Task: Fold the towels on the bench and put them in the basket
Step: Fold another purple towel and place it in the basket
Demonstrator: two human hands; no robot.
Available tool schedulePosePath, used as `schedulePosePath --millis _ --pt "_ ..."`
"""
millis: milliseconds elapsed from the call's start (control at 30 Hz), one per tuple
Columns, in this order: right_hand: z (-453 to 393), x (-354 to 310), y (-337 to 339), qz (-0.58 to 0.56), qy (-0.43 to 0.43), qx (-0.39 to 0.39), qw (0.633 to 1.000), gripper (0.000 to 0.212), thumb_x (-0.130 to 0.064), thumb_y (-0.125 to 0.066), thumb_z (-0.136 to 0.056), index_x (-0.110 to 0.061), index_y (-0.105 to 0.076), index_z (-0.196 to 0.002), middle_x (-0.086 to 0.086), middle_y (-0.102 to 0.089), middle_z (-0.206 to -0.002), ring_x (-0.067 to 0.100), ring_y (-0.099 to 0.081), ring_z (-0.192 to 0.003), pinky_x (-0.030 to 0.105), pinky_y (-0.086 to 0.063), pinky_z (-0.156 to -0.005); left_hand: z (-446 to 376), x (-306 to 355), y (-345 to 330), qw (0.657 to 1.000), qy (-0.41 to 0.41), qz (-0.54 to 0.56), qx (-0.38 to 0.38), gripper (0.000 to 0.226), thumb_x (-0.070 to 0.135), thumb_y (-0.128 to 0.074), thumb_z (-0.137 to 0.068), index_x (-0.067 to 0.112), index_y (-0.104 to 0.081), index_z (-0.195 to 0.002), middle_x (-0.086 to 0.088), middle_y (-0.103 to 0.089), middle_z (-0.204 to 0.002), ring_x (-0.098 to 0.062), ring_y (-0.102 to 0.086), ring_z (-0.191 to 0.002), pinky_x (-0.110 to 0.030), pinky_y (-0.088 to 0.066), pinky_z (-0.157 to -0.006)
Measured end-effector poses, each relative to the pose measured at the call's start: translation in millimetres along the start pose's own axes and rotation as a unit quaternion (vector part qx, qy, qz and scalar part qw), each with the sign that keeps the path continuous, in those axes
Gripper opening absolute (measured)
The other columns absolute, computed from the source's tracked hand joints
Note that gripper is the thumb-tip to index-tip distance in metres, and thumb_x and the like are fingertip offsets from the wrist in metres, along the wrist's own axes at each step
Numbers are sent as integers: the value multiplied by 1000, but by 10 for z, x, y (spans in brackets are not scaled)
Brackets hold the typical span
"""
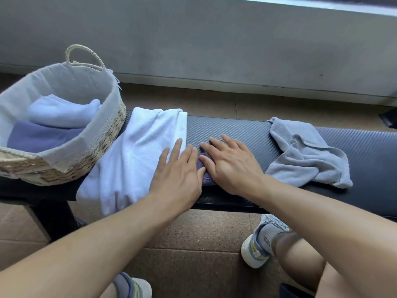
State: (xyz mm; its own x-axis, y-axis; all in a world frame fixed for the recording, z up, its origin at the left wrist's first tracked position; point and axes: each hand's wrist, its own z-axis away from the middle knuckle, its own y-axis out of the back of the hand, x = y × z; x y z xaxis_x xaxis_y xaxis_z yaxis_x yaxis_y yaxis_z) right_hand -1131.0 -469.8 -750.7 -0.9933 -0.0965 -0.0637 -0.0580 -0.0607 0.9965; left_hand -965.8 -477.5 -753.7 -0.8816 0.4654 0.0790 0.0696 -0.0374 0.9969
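Observation:
A small dark purple-grey towel (204, 166), folded, lies on the black bench (236, 130) and is mostly hidden under both palms. My left hand (178, 175) and my right hand (229, 166) lie flat on it, fingers spread, side by side. A white towel (137, 155) lies loose to the left, hanging over the bench's near edge. A light grey-blue towel (307, 153) lies crumpled on the right. The woven basket (107, 130) with a cloth liner stands at the bench's left end and holds a folded pale blue towel (62, 112) on a purple one (40, 136).
A grey concrete wall (214, 50) runs behind the bench. The floor is brown tile (193, 244). My knees and grey-white sneakers (262, 244) are just in front of the bench. The basket's rope handle (83, 57) stands up at its far rim.

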Motion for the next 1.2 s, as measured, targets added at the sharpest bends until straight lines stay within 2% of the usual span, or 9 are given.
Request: schedulePosePath --millis 100,167,400,633,900,1200 --pt "-17 23 9 -21 2 -16 1000 59 -58 -20 -104 -34 -34 -156 1 -33 -164 28 -22 -153 44 -18 -124 59 25 -80 1000 2 -7 -6 76 45 0 -96 9 -22 -159 -5 -20 -168 -24 -5 -157 -45 -3 -125" --pt "-29 44 24 -38 3 -34 999 60 -59 -19 -104 -35 -31 -157 -1 -26 -167 26 -17 -155 44 -15 -125 54 12 -108 1000 0 8 -22 80 46 7 -92 12 -10 -162 -2 -6 -171 -21 5 -157 -45 2 -126" --pt "-113 75 55 -43 11 -97 994 63 -61 -12 -104 -36 -19 -160 -2 -11 -171 26 -7 -157 47 -10 -126 56 -23 -164 999 4 23 -36 80 50 12 -90 16 3 -162 3 8 -170 -18 15 -155 -44 9 -125" --pt "-68 4 6 -3 -13 -69 998 63 -60 -11 -103 -34 -20 -160 0 -15 -170 33 -13 -156 53 -10 -125 15 -38 -106 995 10 45 -83 66 49 -7 -105 18 4 -162 5 11 -170 -16 19 -154 -46 11 -125" --pt "-78 53 22 -46 -3 -85 995 65 -62 -10 -102 -35 -19 -160 0 -13 -170 32 -9 -156 50 -11 -125 -113 -72 114 986 -3 18 -168 65 48 -11 -106 17 4 -162 4 10 -170 -18 19 -155 -49 11 -124" --pt "-51 -40 -6 -5 -30 -49 998 64 -61 -14 -103 -32 -23 -159 4 -21 -168 34 -18 -154 52 -18 -123 -38 -88 -21 987 10 71 -144 66 49 -9 -106 20 10 -161 8 18 -168 -15 25 -152 -48 12 -124"
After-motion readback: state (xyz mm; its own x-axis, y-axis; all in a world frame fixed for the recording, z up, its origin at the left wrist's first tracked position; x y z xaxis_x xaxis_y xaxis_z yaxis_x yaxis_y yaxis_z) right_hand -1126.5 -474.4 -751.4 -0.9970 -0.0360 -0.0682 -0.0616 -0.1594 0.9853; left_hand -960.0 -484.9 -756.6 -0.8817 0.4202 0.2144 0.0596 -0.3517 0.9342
